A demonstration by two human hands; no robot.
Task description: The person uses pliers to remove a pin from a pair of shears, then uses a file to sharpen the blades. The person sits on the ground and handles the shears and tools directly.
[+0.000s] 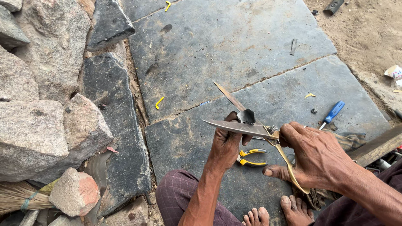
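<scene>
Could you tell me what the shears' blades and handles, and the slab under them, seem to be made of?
Blades: bare steel by the look, grey and dull, with a bright sheen along the flat. Handle in the right hand: probably brass or brass-coloured metal, yellowish and glossy. Slab: dark grey stone, matte, dusty, with a rough joint.

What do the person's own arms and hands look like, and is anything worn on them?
Both forearms are bare, with no sleeves in view. The left hand and the right hand wear no gloves. No ring, watch or bracelet shows. The fingers look dusty, with short nails.
</scene>
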